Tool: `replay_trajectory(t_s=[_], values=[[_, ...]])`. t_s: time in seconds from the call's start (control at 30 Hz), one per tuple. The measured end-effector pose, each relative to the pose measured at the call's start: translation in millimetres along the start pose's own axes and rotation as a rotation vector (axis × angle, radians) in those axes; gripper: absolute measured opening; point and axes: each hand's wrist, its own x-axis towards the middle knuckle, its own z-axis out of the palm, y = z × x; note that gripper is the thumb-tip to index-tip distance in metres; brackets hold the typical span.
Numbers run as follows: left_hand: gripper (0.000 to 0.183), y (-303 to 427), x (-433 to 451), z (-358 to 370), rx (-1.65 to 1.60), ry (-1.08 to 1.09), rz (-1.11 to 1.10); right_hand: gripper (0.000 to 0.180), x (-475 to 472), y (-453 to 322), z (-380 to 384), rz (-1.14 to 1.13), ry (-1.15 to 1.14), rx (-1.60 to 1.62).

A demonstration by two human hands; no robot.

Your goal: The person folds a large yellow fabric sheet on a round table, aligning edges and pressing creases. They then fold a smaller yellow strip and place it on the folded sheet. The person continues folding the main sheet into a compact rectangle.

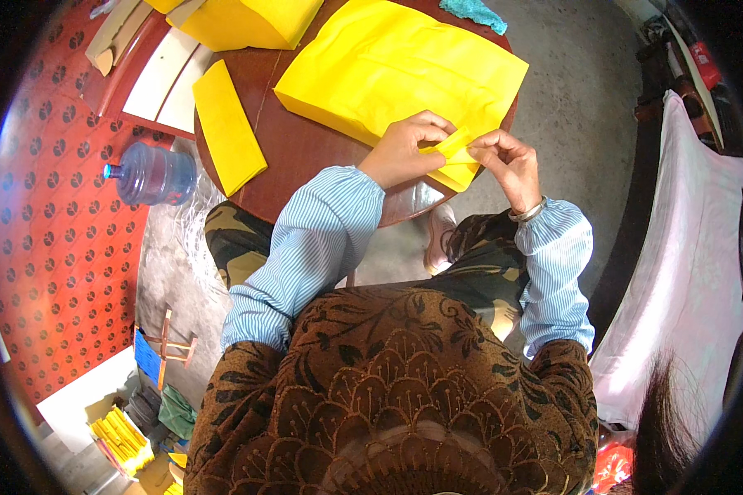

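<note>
A large yellow box-shaped piece, its sheet slightly creased [396, 74], lies on a round brown table [266, 148]. At its near right corner my left hand [412, 148] pinches a narrow folded yellow strip [455, 145] between thumb and fingers. My right hand [508, 164] has thumb and forefinger closed on the strip's right side. Below the fingers a yellow flap hangs over the table's edge. A flat folded yellow piece [229, 127] lies on the table to the left. Another yellow box-shaped piece [241, 21] stands at the far left.
A teal cloth [473, 13] lies at the table's far edge. On the floor at left is a large blue water bottle [158, 174] beside clear plastic. A small blue-seated stool [148, 357] and a box of folded yellow pieces [121, 439] are lower left. Pale cloth [675, 266] drapes at right.
</note>
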Motion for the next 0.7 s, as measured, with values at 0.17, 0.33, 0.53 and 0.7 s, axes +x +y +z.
replay_trajectory(t_s=[0.17,0.33,0.53,0.7], values=[[0.036,3,-1,-1,0.058,-0.014,0.048,0.009,-1,0,0,0.014,0.016,-0.022],[0.039,4,-1,-1,0.115,-0.015,0.077,0.011,0,3,1,0.009,0.043,-0.039],[0.03,1,-1,3,0.114,0.018,0.053,0.011,-1,5,1,0.001,0.055,-0.088],[0.025,-4,0,9,0.096,0.089,0.061,0.007,-2,4,5,-0.111,0.098,-0.078]])
